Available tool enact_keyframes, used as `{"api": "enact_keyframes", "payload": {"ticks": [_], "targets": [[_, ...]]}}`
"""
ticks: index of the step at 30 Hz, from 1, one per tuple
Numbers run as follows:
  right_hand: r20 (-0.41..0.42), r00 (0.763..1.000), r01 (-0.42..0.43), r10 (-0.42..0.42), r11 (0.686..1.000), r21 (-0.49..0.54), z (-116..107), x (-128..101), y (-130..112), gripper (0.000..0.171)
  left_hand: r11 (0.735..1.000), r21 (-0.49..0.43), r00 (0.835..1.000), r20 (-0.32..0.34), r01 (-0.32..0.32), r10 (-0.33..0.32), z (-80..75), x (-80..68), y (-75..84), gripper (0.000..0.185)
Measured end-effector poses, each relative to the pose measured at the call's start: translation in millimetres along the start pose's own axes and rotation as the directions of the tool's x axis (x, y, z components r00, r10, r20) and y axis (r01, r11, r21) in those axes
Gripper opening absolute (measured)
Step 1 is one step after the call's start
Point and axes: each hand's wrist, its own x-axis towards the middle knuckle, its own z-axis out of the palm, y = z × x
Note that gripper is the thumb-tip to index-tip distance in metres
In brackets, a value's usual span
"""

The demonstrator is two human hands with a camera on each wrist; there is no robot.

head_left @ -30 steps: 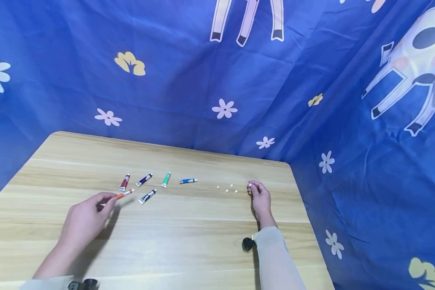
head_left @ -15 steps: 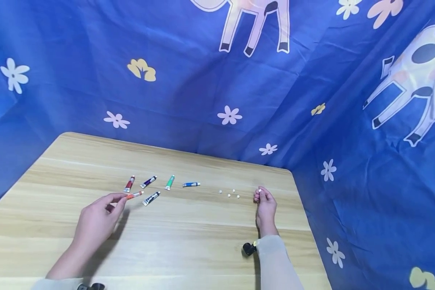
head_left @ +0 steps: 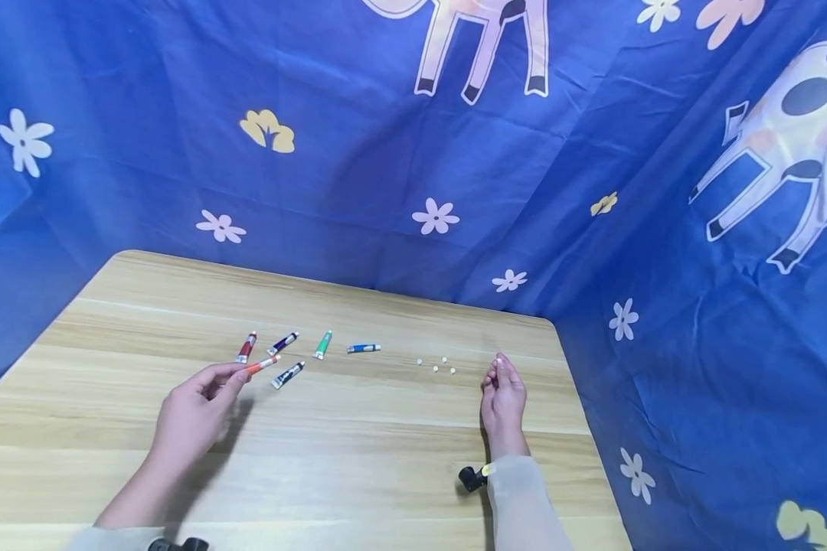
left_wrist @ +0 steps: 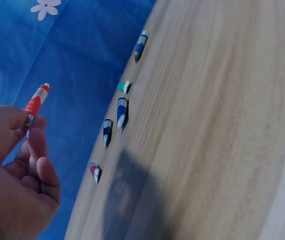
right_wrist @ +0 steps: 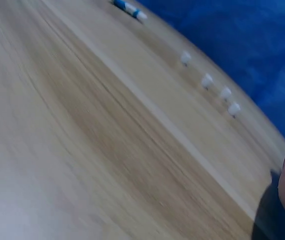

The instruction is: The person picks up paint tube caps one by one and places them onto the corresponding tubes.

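Note:
Thumb and fingers of my left hand (head_left: 196, 409) pinch an orange paint tube (head_left: 262, 364) by its lower end, its white tip pointing up and to the right. The left wrist view shows this orange tube held above the tabletop. Close beyond it lie a red paint tube (head_left: 246, 347), a purple one (head_left: 282, 343) and a dark blue-black one (head_left: 288, 375). On the right, my right hand (head_left: 505, 398) pinches a small white cap (head_left: 499, 360) at its fingertips, mostly covered by them. Several like white caps (right_wrist: 206, 81) sit on the table left of that hand.
A green paint tube (head_left: 322, 344) and a blue paint tube (head_left: 364, 348) lie toward the middle of the wooden table (head_left: 358, 459). Blue printed cloth (head_left: 344, 168) hangs behind the table's far edge and along its right side.
The head view has shifted a little. My left hand has tilted the orange tube's tip upward. My right hand has turned slightly, still pinching the white cap, which is now more hidden.

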Motion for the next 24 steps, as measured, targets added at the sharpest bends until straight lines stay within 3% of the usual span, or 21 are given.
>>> {"api": "enact_keyframes", "payload": {"ticks": [7, 13, 24], "targets": [[0.084, 0.996, -0.028, 0.017, 0.991, 0.13, 13, -22, 3, 0.022, 0.996, -0.071, 0.997, 0.067, 0.049, -0.044, 6.5, -7.6, 12.4, 0.038], [0.112, 0.992, -0.071, 0.05, 0.978, 0.195, 19, -33, 9, 0.025, 0.991, -0.102, 0.991, 0.111, 0.091, -0.079, 18.2, -15.9, 14.4, 0.037], [0.112, 0.991, -0.09, 0.07, 0.979, 0.184, 26, -55, 16, 0.021, 0.987, -0.116, 0.987, 0.124, 0.114, -0.099, 31.4, -21.3, 15.1, 0.04]]}}
